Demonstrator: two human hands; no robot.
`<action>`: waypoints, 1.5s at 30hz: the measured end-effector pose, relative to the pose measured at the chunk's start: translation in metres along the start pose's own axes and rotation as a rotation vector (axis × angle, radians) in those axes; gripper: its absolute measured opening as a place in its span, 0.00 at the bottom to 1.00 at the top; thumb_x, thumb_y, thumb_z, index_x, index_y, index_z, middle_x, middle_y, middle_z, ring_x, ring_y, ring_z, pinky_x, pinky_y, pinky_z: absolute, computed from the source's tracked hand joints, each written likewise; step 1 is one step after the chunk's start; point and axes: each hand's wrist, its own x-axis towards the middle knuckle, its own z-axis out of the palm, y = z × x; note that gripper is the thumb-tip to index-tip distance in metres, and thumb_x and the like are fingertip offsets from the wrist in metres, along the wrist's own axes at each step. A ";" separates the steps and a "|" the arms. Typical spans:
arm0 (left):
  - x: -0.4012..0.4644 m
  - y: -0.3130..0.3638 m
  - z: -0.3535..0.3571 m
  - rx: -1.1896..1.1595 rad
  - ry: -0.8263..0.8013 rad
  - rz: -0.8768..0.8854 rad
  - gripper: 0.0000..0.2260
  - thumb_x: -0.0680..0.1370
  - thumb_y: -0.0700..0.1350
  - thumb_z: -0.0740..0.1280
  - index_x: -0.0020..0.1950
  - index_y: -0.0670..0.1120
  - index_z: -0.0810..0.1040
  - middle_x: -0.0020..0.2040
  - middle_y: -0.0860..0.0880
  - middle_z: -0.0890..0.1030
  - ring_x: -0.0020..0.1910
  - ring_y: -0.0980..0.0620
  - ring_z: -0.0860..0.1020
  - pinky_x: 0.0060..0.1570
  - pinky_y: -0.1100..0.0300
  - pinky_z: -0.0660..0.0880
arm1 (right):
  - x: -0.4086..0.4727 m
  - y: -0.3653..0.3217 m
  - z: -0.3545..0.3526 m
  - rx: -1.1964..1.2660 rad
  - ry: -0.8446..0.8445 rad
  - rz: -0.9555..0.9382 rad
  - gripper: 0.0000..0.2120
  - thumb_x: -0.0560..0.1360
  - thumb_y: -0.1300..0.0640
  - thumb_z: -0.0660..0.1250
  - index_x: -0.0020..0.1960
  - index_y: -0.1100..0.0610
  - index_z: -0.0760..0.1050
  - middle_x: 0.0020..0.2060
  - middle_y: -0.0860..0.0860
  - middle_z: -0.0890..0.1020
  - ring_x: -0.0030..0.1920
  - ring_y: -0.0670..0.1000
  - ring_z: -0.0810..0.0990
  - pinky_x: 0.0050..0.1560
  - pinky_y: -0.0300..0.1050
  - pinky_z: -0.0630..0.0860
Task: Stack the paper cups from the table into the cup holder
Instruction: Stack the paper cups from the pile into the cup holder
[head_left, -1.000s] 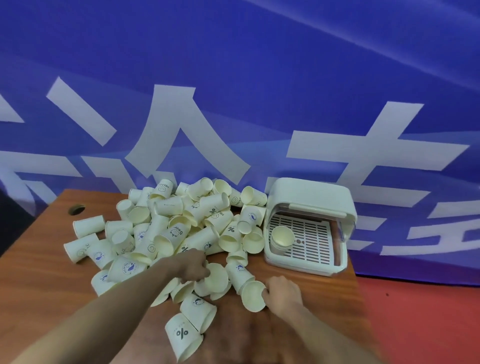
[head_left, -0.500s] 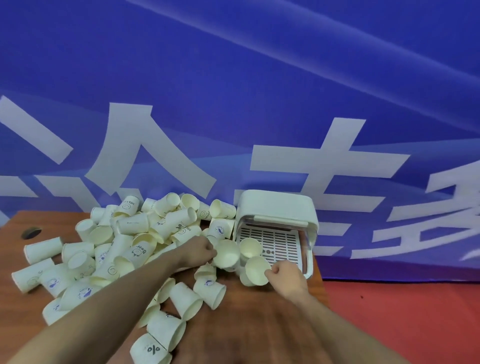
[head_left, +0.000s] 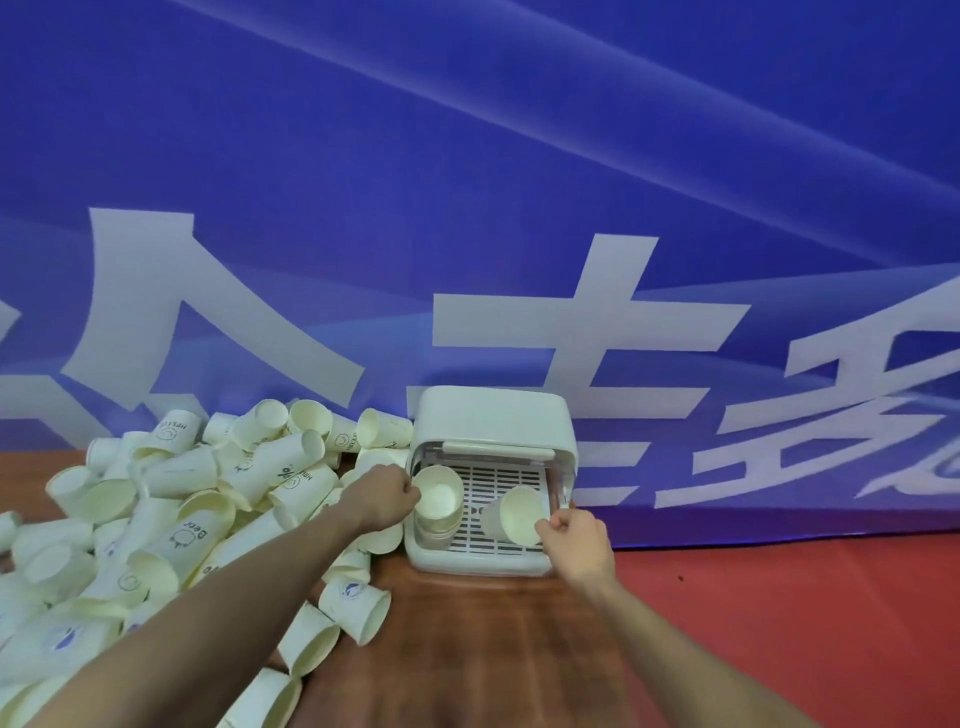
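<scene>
At the far right end of the brown table (head_left: 467, 649) stands a white cup holder (head_left: 493, 415) with its lid up and a slotted tray (head_left: 498, 499) inside. On the left side of that tray sits a short stack of cups (head_left: 439, 525), one inside the other. The left hand (head_left: 384, 496) pinches the rim of the top cup (head_left: 439, 493) on this stack, fingers curled tight on its left edge. The right hand (head_left: 576, 540) pinches the rim of another paper cup (head_left: 517, 514) and holds it tilted over the right side of the tray, its mouth turned toward the camera. Whether this cup touches the tray cannot be seen. To the left of the holder lies a big pile of paper cups (head_left: 182, 514), most on their sides, some with small blue marks. It spreads over the left half of the table. Behind the table hangs a blue banner (head_left: 467, 182) with big white letters. To the right of the table is a red floor (head_left: 805, 597).
</scene>
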 end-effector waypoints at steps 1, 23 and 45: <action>0.002 0.000 0.001 -0.008 -0.013 -0.016 0.16 0.77 0.46 0.61 0.29 0.46 0.66 0.27 0.49 0.71 0.25 0.51 0.70 0.29 0.60 0.69 | 0.004 -0.001 0.000 0.012 0.007 -0.003 0.12 0.67 0.50 0.63 0.31 0.58 0.72 0.29 0.51 0.80 0.34 0.54 0.77 0.35 0.44 0.74; 0.029 -0.025 0.011 -0.019 -0.149 -0.067 0.20 0.80 0.54 0.60 0.30 0.46 0.68 0.29 0.48 0.74 0.28 0.50 0.73 0.32 0.58 0.71 | 0.022 -0.029 0.022 0.046 0.087 -0.163 0.15 0.70 0.54 0.65 0.29 0.57 0.65 0.22 0.47 0.67 0.27 0.48 0.65 0.30 0.45 0.65; -0.015 -0.123 -0.019 -0.021 0.003 -0.105 0.20 0.80 0.51 0.62 0.29 0.48 0.65 0.27 0.52 0.69 0.30 0.52 0.67 0.35 0.55 0.65 | 0.025 -0.070 0.076 -0.218 -0.084 -0.077 0.21 0.75 0.45 0.62 0.28 0.56 0.70 0.25 0.49 0.76 0.30 0.50 0.75 0.31 0.41 0.66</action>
